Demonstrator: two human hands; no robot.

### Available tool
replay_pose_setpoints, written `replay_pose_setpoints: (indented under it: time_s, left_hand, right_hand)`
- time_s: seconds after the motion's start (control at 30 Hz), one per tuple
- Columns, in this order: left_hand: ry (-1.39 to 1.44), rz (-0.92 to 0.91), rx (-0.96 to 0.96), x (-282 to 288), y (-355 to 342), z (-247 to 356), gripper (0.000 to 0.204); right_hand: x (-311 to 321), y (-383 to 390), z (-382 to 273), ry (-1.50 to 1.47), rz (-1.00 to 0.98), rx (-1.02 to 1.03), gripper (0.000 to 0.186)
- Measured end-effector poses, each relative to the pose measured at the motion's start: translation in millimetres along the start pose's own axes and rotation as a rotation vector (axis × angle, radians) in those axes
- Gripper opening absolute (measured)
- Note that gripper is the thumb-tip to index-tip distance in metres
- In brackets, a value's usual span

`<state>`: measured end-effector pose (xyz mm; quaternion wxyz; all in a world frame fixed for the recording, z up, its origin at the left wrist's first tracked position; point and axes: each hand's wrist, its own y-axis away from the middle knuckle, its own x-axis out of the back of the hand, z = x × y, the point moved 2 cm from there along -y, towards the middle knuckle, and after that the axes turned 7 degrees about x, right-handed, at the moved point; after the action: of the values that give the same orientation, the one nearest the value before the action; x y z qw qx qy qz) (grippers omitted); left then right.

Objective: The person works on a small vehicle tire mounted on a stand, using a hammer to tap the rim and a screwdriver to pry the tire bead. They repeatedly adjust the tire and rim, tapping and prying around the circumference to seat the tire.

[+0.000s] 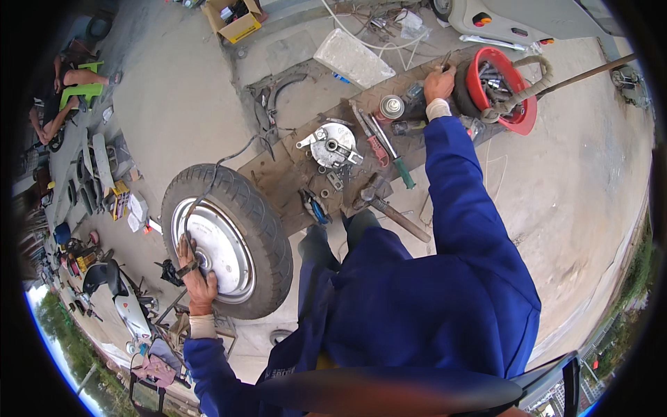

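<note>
My left hand (198,281) lies against the hub of a wheel (260,240) with a thick black tyre and silver rim. Its fingers are spread around the hub centre, where a black cable (201,198) comes out; a small dark piece crosses them. At the bench's far end, my right hand (439,85) is closed beside a red helmet (513,125) full of sockets and metal tools. A thin metal end shows past its fingertips; what it belongs to is hidden. Between my hands, a silver brake drum plate (332,146) rests on the worn bench (278,177).
A hammer (396,217), a green-handled screwdriver (403,170), red-handled pliers (379,149), blue-handled pliers (316,207) and a spray can (391,108) lie or stand on the bench. Beyond are a white slab (354,57) and a cardboard box (236,24). A person (52,104) sits far left.
</note>
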<state>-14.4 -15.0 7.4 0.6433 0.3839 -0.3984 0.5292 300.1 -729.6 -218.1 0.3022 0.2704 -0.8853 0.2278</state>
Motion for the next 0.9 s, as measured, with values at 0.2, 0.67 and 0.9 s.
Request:
replay_pose_setpoints:
  time_s: [0.2, 0.67, 0.9]
  left_hand:
    - [0.002, 0.056, -0.002, -4, 10, -1, 0.096]
    - [0.024, 0.056, -0.087, 1, -7, 4, 0.087]
    - [0.113, 0.081, -0.113, 8, -6, 14, 0.074]
  right_hand:
    - [51, 24, -27, -0.288, -0.046, 0.286, 0.037]
    - [116, 278, -5, 0.284, -0.786, 0.683, 0.029]
    - [80, 277, -19, 0.650, -0.953, 0.647, 0.041]
